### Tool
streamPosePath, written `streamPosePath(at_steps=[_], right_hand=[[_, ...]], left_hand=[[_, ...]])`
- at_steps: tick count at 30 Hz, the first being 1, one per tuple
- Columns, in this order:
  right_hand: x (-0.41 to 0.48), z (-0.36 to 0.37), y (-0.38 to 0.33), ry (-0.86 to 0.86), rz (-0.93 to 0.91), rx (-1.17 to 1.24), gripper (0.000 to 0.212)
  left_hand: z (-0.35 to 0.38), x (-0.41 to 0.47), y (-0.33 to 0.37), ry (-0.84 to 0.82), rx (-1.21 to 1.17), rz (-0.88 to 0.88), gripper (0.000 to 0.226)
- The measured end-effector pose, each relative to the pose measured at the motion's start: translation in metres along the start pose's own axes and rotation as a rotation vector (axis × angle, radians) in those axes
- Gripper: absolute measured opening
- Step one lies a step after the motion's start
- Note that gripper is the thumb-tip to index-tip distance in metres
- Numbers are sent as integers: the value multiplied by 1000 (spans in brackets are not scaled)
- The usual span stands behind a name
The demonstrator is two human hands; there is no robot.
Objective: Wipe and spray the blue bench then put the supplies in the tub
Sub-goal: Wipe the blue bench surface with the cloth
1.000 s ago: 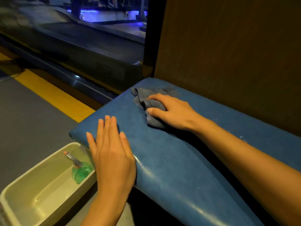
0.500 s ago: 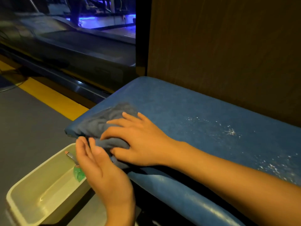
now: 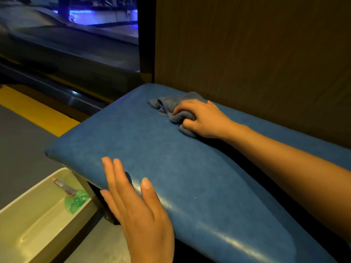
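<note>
Head view: right hand (image 3: 204,118) fingers (image 3: 182,110) curled around cloth (image 3: 171,106).

Two hands are in view: the left hand (image 3: 140,211), flat and spread, and the right hand (image 3: 204,118), curled on the one cloth (image 3: 171,108). There is one blue surface (image 3: 190,177), with one brown wall panel (image 3: 247,54) behind it. One tub (image 3: 24,207) sits on the floor, and in it lies one green spray bottle (image 3: 73,198). One yellow stripe (image 3: 38,112) crosses the floor.
</note>
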State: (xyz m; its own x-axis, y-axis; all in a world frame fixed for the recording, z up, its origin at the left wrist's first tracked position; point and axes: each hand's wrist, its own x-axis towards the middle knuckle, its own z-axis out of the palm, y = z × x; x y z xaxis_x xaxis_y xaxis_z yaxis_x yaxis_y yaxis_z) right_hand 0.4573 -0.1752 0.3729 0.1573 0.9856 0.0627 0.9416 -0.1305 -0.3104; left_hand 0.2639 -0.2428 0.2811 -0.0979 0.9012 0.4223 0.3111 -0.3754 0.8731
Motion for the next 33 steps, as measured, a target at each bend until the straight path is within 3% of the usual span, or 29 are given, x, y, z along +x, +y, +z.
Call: streamPosePath(at_steps=[7,13,17,22,25,30,33], right_hand=[[-1,-15,55,55,290,-45,35],[-31,-3,38,180,312,-100,30],[-59,8,2,160,260,-50,31],[-75,26,-44,91,156,-53,53],[-89,30,-70,-10,93,-41,49],[-106,35,-82,-29,-56,-24,37],[-112,38,-79,-32,-101,-26,41]], left_hand=[[-1,-1,2,-1,46,-6,56],[2,-3,1,41,-34,-19,52],[5,-3,2,58,-50,-41,51],[5,-1,5,46,-37,-58,53],[3,0,8,33,-40,-124,58],[5,1,3,30,-37,-52,59],[4,1,2,15,5,-15,57]])
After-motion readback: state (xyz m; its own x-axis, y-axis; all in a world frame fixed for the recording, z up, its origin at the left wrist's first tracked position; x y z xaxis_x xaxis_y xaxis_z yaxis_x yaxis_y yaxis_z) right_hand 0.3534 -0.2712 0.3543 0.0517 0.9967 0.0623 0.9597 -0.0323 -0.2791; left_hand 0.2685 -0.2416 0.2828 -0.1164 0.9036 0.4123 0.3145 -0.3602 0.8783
